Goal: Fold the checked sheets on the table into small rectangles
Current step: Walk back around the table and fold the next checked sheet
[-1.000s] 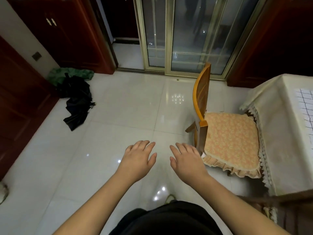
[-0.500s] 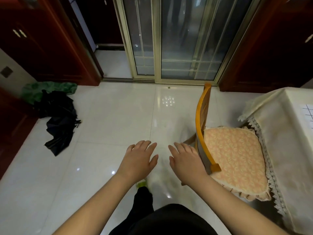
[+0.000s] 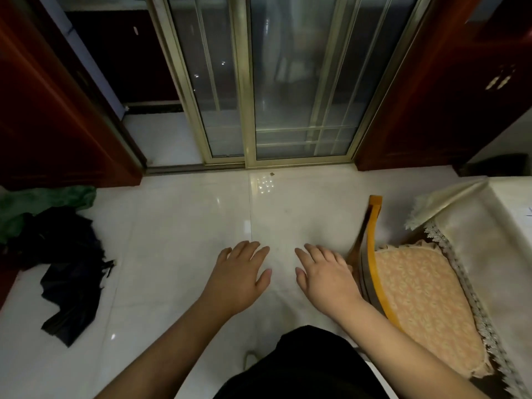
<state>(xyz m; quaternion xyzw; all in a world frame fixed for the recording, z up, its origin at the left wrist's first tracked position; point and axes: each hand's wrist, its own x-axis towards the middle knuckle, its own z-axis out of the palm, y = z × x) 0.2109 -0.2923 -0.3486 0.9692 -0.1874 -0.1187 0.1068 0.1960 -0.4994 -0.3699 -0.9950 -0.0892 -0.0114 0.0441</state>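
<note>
Hands are held out side by side over the white tiled floor (image 3: 172, 226), palms down — the left hand (image 3: 240, 273) and the right hand (image 3: 326, 276) are both spread with relaxed fingers, and nothing is grasped by them. A wooden chair (image 3: 374, 254) with an orange cushion (image 3: 417, 298) is seen just beside the right hand. The table (image 3: 489, 240), covered by a cream cloth, is cut by the right edge — of the checked sheet (image 3: 529, 212) only a small corner is visible there. A dark umbrella (image 3: 66, 272) is lying at left.
</note>
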